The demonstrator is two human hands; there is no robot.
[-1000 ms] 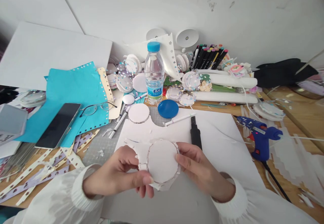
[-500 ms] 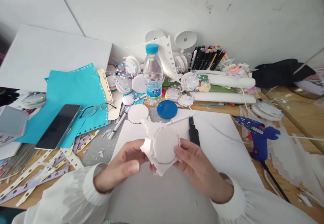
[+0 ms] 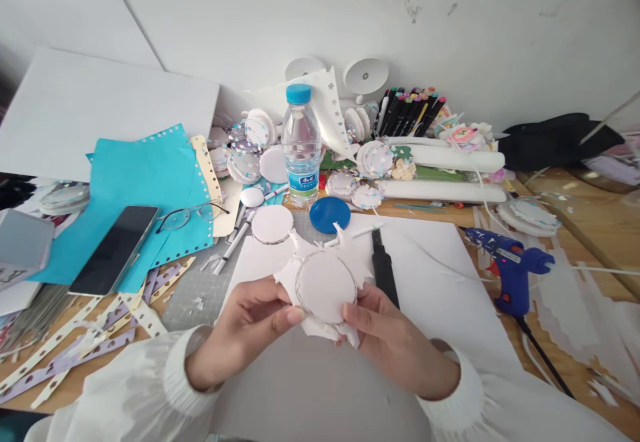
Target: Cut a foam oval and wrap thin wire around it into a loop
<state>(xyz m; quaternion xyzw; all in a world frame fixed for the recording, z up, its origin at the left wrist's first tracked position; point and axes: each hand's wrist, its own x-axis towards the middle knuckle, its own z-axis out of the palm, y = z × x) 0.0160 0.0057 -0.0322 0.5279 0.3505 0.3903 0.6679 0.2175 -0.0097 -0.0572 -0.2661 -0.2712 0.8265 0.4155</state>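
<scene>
A white foam disc (image 3: pixel 327 285) with a jagged white paper piece (image 3: pixel 295 259) behind it is held between my two hands over the white sheet (image 3: pixel 435 295). My left hand (image 3: pixel 255 325) grips its lower left edge, thumb in front and fingers behind. On the lower right edge, the thumb of my right hand (image 3: pixel 383 332) presses against the disc's face. A second white disc (image 3: pixel 273 224) lies just beyond, beside a blue round lid (image 3: pixel 330 215). Partly hidden behind the paper is a white pen (image 3: pixel 363 231). A black cutter (image 3: pixel 383 265) lies near my right hand.
A blue glue gun (image 3: pixel 515 269) stands at the right with its cord. Behind the sheet is a water bottle (image 3: pixel 301 149) among decorated discs and markers (image 3: pixel 413 115). On the left lie a phone (image 3: pixel 115 249), glasses (image 3: pixel 187 215), turquoise paper (image 3: pixel 145 169) and paper strips (image 3: pixel 65 355).
The disc and paper have turned, and their face now points more toward me. My left thumb has come down onto the lower left edge.
</scene>
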